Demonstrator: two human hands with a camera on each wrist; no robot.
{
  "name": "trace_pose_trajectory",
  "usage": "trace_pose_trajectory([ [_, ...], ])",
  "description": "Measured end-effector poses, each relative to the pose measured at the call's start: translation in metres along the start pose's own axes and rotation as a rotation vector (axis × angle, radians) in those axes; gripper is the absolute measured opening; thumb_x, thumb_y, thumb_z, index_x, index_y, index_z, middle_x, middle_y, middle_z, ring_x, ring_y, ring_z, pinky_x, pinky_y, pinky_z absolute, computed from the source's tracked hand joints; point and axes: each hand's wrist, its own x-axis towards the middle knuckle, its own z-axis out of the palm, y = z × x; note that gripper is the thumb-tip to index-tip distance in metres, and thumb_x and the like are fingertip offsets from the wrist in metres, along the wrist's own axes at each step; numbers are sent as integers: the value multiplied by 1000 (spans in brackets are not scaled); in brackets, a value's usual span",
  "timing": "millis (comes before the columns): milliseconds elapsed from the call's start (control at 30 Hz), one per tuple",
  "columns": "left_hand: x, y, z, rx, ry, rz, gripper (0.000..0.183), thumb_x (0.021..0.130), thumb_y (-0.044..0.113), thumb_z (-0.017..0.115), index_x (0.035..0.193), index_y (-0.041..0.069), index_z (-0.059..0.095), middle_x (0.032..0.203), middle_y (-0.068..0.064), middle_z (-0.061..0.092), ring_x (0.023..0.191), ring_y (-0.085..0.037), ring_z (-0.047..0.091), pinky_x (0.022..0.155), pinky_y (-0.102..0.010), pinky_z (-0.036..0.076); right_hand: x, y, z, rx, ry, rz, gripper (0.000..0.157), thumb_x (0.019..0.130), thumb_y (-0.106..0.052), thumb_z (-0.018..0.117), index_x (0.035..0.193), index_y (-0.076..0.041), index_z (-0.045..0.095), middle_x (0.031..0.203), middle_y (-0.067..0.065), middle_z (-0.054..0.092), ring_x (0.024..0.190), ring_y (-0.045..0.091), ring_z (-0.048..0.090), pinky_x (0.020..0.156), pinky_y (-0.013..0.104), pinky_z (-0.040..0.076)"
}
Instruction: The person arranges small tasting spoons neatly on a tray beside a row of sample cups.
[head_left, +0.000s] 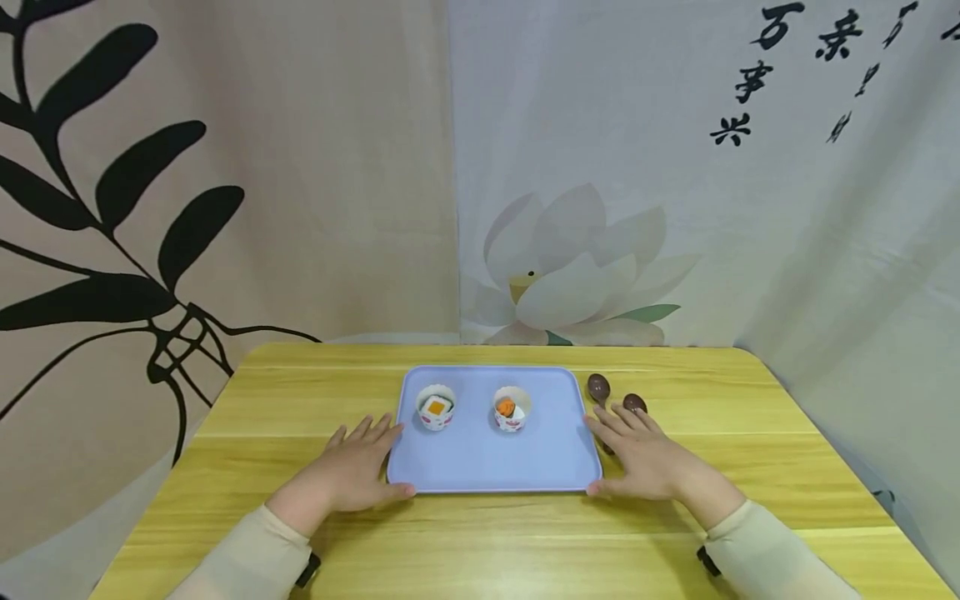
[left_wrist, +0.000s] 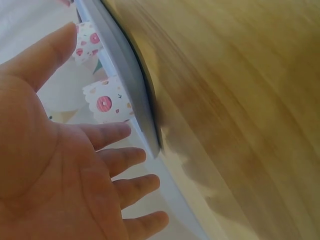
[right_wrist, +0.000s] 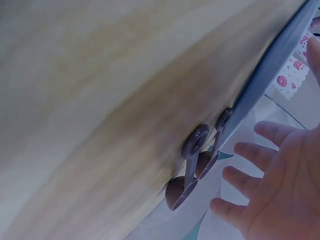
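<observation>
Head view, going left to right: my left hand [head_left: 351, 473] is spread wide with straight fingers, gripping nothing at the left edge of the pale blue tray [head_left: 480, 468] on the wood surface [head_left: 480, 554], though I honestly can't tell if it's touching. On the tray, well apart, sit the left paper cup [head_left: 436, 422] with a white-and-yellow piece [head_left: 437, 407] inside and the right paper cup [head_left: 509, 424] with an orange piece [head_left: 506, 407] in it. Then come two brown spoons [head_left: 598, 387] just beside the tray, partly hidden behind my right hand [head_left: 647, 460], also fanned out and holding nothing by that edge.
</observation>
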Motion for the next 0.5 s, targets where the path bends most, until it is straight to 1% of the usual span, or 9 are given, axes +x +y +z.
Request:
trace_pose_trajectory([
  [267, 4, -1, 1, -2, -7, 4, 99, 71, 67, 61, 142, 5, 34, 149, -15, 24, 135, -42, 18, 103, -65, 10, 5, -2, -1, -12, -16, -25, 100, 71, -76, 49, 145, -11, 31, 148, 12, 28, 136, 39, 17, 106, 59, 12],
  [500, 6, -2, 2, -11, -31, -2, 100, 67, 66, 65, 141, 5, 36, 150, -13, 25, 136, -41, 17, 102, -66, 10, 7, -2, 1, -23, -58, -1, 102, 70, -79, 48, 145, -12, 30, 149, 8, 28, 137, 37, 16, 107, 57, 13],
])
